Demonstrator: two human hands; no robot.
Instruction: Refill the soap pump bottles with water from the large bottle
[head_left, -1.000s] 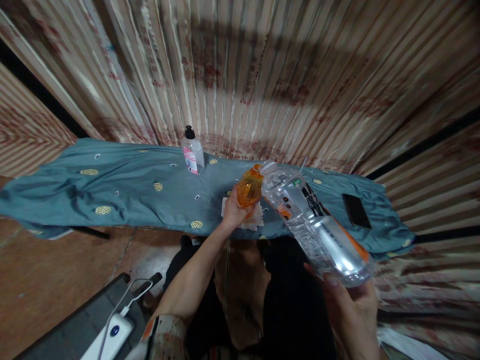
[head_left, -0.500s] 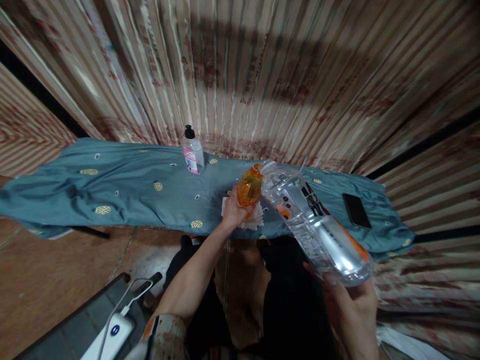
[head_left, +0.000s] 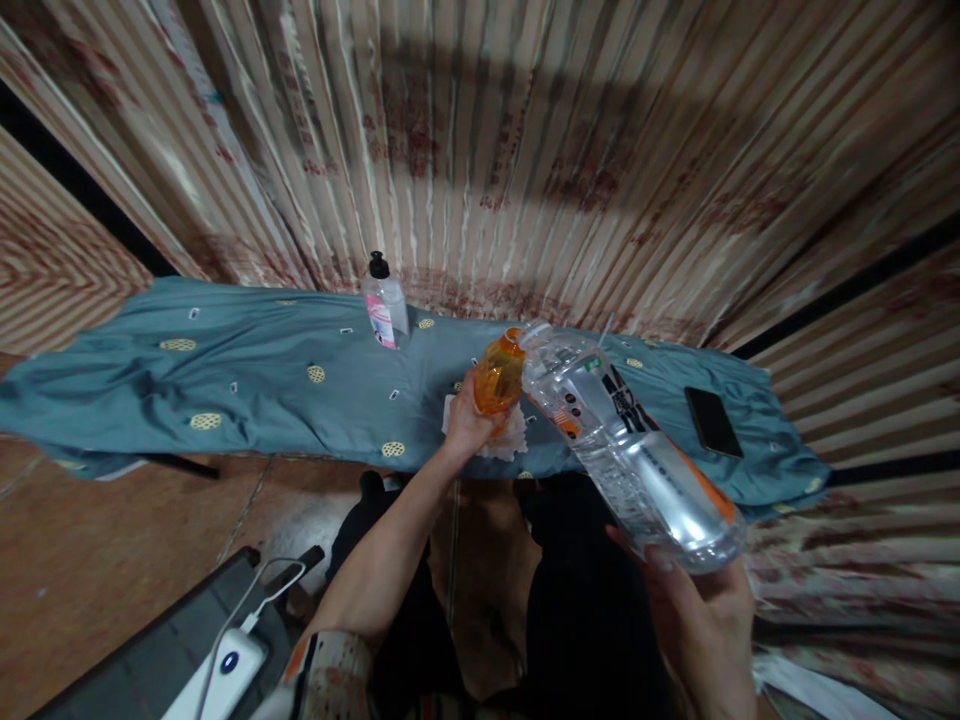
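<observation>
My left hand (head_left: 470, 415) is wrapped round a small orange bottle (head_left: 500, 375), its open mouth turned up and to the right. In my right hand (head_left: 701, 610) lies a large clear plastic bottle (head_left: 637, 450) with a silver and orange label, gripped near its base. It tilts so that its neck points up and left, and its mouth meets the mouth of the orange bottle. Whether liquid passes between them I cannot tell. A pale scalloped cloth (head_left: 510, 440) lies on the table below my left hand.
A clear pump bottle (head_left: 386, 310) with a black top and pink label stands at the back of the cloth-covered table (head_left: 270, 385). A dark phone (head_left: 712, 422) lies to the right. A white power bank (head_left: 225, 670) with a cable is at lower left. Striped curtains hang behind.
</observation>
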